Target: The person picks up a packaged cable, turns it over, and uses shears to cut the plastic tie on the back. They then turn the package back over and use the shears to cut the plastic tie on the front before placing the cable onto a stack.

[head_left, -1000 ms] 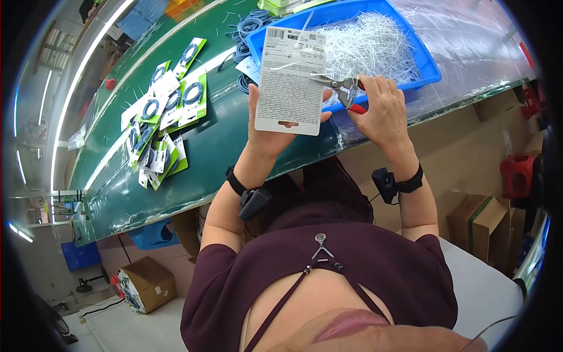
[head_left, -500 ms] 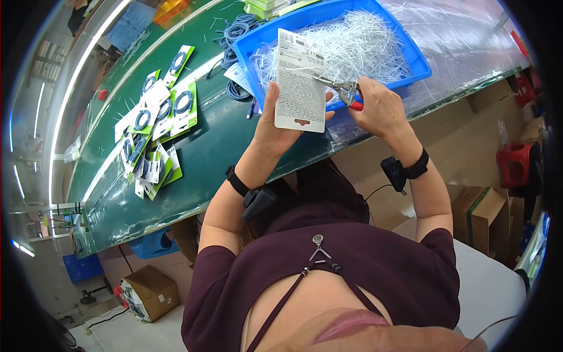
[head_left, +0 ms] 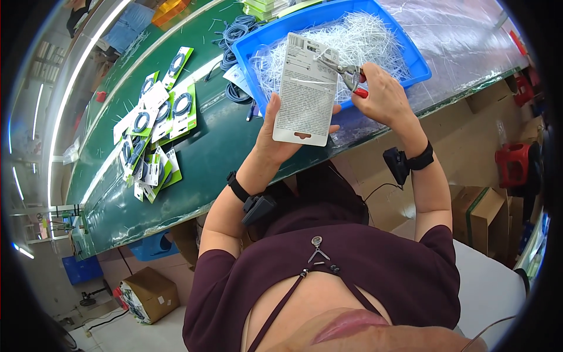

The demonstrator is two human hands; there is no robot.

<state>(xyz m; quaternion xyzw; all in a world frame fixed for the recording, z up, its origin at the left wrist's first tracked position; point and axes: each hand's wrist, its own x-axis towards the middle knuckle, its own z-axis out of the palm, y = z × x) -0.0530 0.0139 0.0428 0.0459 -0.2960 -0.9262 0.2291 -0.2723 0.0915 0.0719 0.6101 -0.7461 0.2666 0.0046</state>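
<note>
"While the left hand (head_left: 275, 138) is holding a white printed card (head_left: 304, 111) over the desk (head_left: 226, 164), what is the right hand (head_left: 380, 97) doing?"

"It is curling round the red handles of metal cutters (head_left: 349, 75), whose jaws are overlapping the card's upper part in view; whether they are touching it, I cannot tell."

"And why that left-hand grip?"

"The thumb is pressing the left edge and fingertips are showing past the right, probably so that the card is staying flat and steady."

"Why is the blue tray (head_left: 241, 57) sitting so close?"

"It is lying just beyond the card, holding a heap of white plastic strips (head_left: 375, 41), likely to keep them together. Off to the left, carded cables (head_left: 182, 104) are lying in a loose pile, presumably staying apart from those strips."
</note>
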